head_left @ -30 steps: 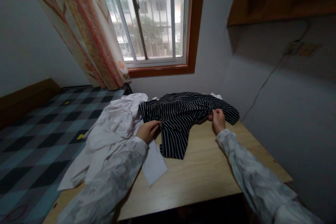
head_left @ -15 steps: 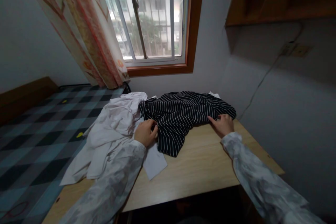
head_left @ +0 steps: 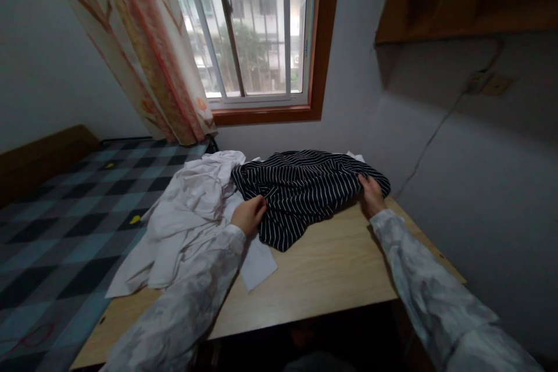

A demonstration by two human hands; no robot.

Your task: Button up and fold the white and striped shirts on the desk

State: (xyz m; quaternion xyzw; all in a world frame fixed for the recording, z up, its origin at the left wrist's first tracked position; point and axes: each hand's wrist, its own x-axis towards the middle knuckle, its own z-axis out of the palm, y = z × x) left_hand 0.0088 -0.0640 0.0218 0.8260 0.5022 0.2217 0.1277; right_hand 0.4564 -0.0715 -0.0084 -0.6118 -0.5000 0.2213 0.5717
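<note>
A black garment with thin white stripes (head_left: pixel 300 189) lies bunched across the far part of the wooden table; its exact kind is hard to make out. My left hand (head_left: pixel 249 214) pinches its near left edge, fingers closed on the cloth. At the right end, my right hand (head_left: pixel 371 193) grips the same garment, thumb on top and fingers partly hidden behind the fabric. Left of it, white crumpled clothes (head_left: pixel 187 209) hang toward the table's left edge. A flat white piece (head_left: pixel 258 267) sticks out beneath my left hand.
The light wooden table (head_left: pixel 322 279) ends close to the right wall. Along the left stands a bed with a checked cover (head_left: pixel 56 232). Behind are a window (head_left: pixel 257 29) and a flowered curtain (head_left: pixel 143 52). A wooden shelf (head_left: pixel 436 29) hangs upper right, with a cable (head_left: pixel 429 142) below.
My right hand has risen slightly and lifted the garment's near edge. My left hand has moved a little up and right, drawing the striped cloth's lower corner upward.
</note>
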